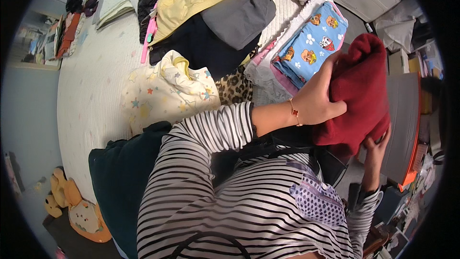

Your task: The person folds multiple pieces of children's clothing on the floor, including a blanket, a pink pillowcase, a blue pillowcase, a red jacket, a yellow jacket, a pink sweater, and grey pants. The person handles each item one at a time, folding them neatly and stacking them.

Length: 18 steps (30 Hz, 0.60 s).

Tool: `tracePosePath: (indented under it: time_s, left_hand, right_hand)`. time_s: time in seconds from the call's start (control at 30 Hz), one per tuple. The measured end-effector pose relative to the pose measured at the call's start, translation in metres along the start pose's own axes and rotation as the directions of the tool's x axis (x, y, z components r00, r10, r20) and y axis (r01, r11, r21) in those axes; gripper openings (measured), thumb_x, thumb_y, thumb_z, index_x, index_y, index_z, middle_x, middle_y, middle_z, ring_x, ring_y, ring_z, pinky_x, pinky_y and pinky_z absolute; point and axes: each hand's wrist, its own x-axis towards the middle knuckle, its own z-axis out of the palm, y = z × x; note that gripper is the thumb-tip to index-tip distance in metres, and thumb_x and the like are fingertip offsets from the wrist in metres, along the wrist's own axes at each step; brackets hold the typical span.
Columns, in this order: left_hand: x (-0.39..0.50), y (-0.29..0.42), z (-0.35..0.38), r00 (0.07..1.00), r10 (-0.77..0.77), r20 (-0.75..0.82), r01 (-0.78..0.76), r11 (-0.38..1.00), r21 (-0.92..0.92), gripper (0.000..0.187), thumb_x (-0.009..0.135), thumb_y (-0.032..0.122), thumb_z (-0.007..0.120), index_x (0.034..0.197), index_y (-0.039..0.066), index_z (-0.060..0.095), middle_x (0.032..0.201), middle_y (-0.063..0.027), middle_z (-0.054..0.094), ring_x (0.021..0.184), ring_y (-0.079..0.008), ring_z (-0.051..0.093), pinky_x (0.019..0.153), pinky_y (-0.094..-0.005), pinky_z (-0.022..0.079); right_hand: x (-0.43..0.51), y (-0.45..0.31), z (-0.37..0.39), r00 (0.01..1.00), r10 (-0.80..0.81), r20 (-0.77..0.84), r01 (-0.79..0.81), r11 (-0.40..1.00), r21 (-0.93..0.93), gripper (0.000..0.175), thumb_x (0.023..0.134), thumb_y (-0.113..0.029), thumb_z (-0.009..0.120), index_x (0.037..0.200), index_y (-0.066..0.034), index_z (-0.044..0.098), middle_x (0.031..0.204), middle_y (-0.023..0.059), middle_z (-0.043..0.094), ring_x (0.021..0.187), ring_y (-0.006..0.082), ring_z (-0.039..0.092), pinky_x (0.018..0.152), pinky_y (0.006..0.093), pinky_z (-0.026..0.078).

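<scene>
My left hand (pixel 318 95), with a thin bracelet at its wrist, grips a folded dark red fleece garment (pixel 359 93) from its left side. My right hand (pixel 377 147) holds the same garment at its lower right edge, its fingers partly hidden behind the cloth. The garment is held up off to the right of the bed. Just beyond my left hand lies a folded blue cloth (pixel 312 41) printed with cartoon dogs and white paws. White lace-trimmed fabric (pixel 267 91) shows beneath it.
A white quilted bed (pixel 93 90) carries a heap with yellow (pixel 201 0), grey (pixel 240 18) and black clothes (pixel 194 43). A star-print garment (pixel 169 97) and dark green cloth (pixel 122 172) lie nearer. Plush toys (pixel 82 216) are at lower left; a grey-topped, orange-edged surface (pixel 402 126) stands right.
</scene>
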Motion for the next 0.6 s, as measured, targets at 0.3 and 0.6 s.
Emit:
tracePosePath:
  time_s: [0.3,0.6]
  left_hand:
    - [-0.011,0.062,-0.086,0.986,-0.122,0.116,0.075,0.936,0.345,0.06,0.078,0.021,0.065,0.13,0.001,0.046,0.129,-0.0154,0.052,0.116,-0.0283,0.051,0.1,-0.0352,0.04]
    - [-0.155,0.075,-0.118,0.692,-0.394,-0.605,0.615,0.761,0.208,0.054,0.095,0.043,0.049,0.131,0.003,0.048,0.136,-0.0161,0.048,0.127,-0.0318,0.042,0.108,-0.0392,0.029]
  right_hand:
    - [0.201,-0.164,0.154,0.475,-0.791,0.386,0.86,0.51,-0.015,0.083,0.076,0.007,0.065,0.146,-0.0101,0.024,0.138,0.0167,0.043,0.124,0.0278,0.047,0.096,0.0399,0.048]
    - [0.026,-0.287,0.518,-0.452,-0.847,0.28,0.803,-0.25,0.541,0.042,0.075,0.004,0.051,0.117,-0.0024,0.052,0.115,0.0159,0.057,0.102,0.0275,0.057,0.086,0.0368,0.048]
